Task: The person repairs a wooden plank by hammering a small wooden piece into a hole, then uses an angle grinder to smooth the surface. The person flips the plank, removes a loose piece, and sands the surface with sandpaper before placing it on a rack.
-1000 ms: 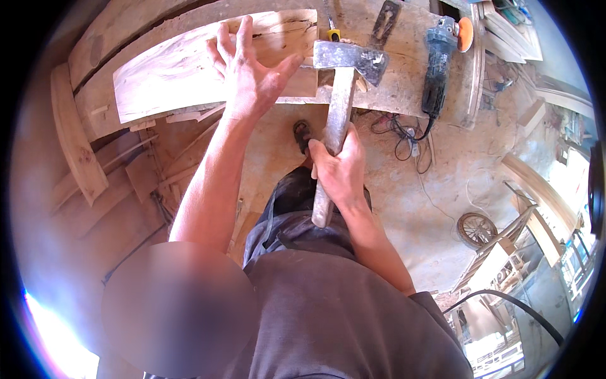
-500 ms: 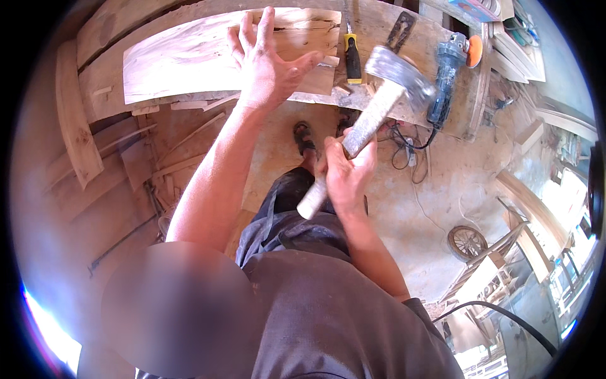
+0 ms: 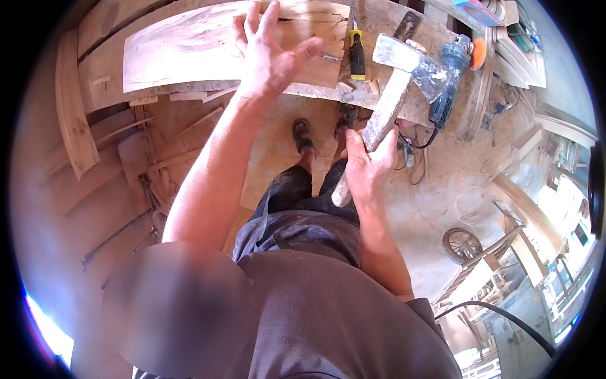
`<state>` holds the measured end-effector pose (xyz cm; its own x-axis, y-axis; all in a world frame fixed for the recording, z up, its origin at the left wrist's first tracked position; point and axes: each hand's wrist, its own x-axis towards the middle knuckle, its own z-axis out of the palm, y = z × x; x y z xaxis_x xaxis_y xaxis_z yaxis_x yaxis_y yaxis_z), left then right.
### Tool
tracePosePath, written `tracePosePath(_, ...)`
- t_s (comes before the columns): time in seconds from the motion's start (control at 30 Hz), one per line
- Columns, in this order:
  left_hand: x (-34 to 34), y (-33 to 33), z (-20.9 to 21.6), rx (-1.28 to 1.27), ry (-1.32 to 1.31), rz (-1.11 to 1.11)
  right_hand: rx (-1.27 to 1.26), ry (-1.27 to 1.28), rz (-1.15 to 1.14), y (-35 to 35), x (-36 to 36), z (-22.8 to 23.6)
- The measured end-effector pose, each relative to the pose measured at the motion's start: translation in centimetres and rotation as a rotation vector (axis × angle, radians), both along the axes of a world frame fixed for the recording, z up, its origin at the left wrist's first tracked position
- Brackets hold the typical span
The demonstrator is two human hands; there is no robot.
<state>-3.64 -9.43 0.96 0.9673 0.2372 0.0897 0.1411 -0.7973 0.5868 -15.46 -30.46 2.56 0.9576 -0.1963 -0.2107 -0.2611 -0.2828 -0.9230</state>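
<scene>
A pale wooden board [image 3: 183, 50] with dark cracks near its right end lies on the workbench. My left hand [image 3: 268, 60] rests on it with fingers spread, near the board's right half. My right hand [image 3: 369, 164] is wrapped round the worn wooden handle of a hatchet [image 3: 386, 110]. The hatchet is tilted, its steel head up over the bench's front edge and its blade toward the right. Between the board and the hatchet head lies a yellow and black screwdriver [image 3: 357, 57]. The hatchet head partly covers an angle grinder [image 3: 451, 60].
The workbench [image 3: 101, 57] runs across the top, with small wood scraps along its edge. A dark slotted metal piece [image 3: 407, 25] lies behind the hatchet. Loose cables [image 3: 413, 164] hang below the grinder. Planks [image 3: 76, 120] lean at left; a spoked wheel [image 3: 462, 245] lies on the floor at right.
My right hand has moved to the right with the hatchet, whose head now covers part of the grinder. My left hand stays spread on the board. Both feet now show.
</scene>
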Motion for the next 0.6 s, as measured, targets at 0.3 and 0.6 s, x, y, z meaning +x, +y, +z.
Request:
tracePosePath(0.3, 1.8, 7.7, -2.2, 0.395, -0.225, 0.006, -0.515, -0.112, 0.280, 0.4, 1.6, 2.7)
tracePosePath(0.6, 1.1, 5.1, -0.4, 0.402, -0.172, 0.083, -0.711, -0.019, 0.417, -0.2, 2.4, 2.0)
